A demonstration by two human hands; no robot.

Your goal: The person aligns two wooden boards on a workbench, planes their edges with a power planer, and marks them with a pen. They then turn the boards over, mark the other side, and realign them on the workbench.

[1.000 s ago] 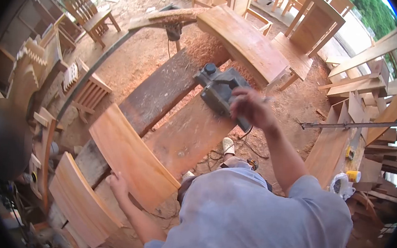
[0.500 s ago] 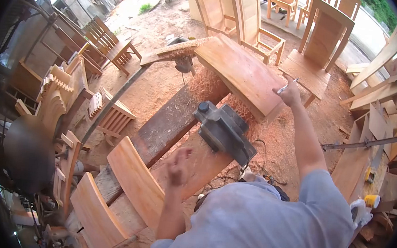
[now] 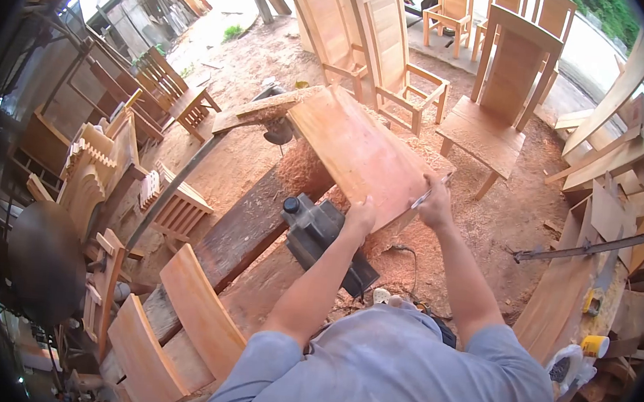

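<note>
A wide reddish wooden board (image 3: 346,146) lies tilted on a sawdust heap at the far end of the workbench. My left hand (image 3: 360,212) grips its near edge. My right hand (image 3: 435,203) is on the board's near right corner and holds a thin pencil-like stick (image 3: 422,200). A dark grey electric planer (image 3: 323,235) rests on the bench plank just below my left hand, with nobody holding it.
Curved wooden slats (image 3: 201,309) lean on the bench at lower left. Wooden chairs (image 3: 386,42) stand behind the board, and one chair (image 3: 500,86) to the right. Timber offcuts and a metal bar (image 3: 586,247) pile at right. Sawdust covers the ground.
My left hand has left the curved slat and risen to the board's near edge. My right hand has let go of the planer and reached the board's corner. The view tilted forward.
</note>
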